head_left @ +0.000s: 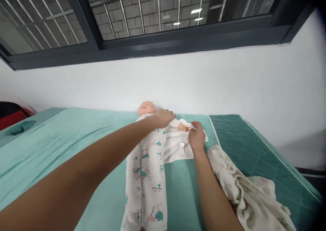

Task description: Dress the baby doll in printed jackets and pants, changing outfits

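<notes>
A baby doll point(147, 108) lies on its back, its bald head near the wall. White clothing with teal and pink prints point(149, 176) covers its body down to the lower edge of view. My left hand point(164, 118) is closed around the doll's sleeve near the shoulder; its fingertips are partly hidden. To the right, the doll's small hand point(182, 127) shows between white folds. My right hand point(197, 136) pinches the edge of a plain white garment point(178, 146) beside that small hand. The garment is spread out on the doll's right-hand side in view.
A teal sheet point(89, 136) covers the bed, with a darker green part point(234, 136) on the right. A crumpled cream cloth with green print point(252, 197) lies beside my right forearm. Behind are a white wall point(216, 81) and a barred window. A red-and-black bag point(11, 117) is far left.
</notes>
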Demonstrator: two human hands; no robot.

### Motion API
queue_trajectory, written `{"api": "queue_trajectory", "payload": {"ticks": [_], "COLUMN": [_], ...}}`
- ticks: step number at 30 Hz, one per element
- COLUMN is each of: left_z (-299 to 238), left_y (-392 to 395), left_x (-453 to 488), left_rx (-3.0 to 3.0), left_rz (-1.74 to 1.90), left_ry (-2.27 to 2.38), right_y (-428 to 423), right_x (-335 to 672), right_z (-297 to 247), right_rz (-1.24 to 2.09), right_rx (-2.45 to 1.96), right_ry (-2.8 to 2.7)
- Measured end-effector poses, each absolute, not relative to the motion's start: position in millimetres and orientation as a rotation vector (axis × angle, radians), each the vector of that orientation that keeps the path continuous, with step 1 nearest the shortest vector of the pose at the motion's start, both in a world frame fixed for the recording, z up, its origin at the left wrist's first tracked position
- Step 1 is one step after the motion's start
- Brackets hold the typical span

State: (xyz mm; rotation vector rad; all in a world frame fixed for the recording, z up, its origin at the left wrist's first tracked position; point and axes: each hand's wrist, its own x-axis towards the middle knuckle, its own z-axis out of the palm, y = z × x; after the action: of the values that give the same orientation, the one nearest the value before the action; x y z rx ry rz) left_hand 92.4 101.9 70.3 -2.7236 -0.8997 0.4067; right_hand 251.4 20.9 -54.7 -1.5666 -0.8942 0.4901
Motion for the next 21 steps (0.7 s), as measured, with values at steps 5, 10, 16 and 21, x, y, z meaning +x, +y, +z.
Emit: {"api": "queue_trajectory", "payload": {"ticks": [5, 10, 16, 21], "left_z": [76.2, 69.2, 61.9, 57.7], "left_y": [106.3, 103.5, 93.9, 92.6], "left_x": [81.2, 87.0, 96.4, 99.2], "left_rx": [-2.732, -2.774, -2.832, -2.841], "left_rz": [0.354, 0.333, 0.394, 0.388], "left_ry": [-0.878, -0.849, -0.809, -0.819], "right_y": [28.4, 24.7, 22.1, 22.6], "right_x": [252.6, 256.1, 259.7, 255.9], "right_z": [-56.3, -51.5, -42.9, -40.8], "right_rz": [0.691, 1.090, 1.105, 1.089], "right_rx": [-1.354, -0.822, -0.747, -0.781], "right_ry": [-0.758, -0.316, -0.198, -0.268]}}
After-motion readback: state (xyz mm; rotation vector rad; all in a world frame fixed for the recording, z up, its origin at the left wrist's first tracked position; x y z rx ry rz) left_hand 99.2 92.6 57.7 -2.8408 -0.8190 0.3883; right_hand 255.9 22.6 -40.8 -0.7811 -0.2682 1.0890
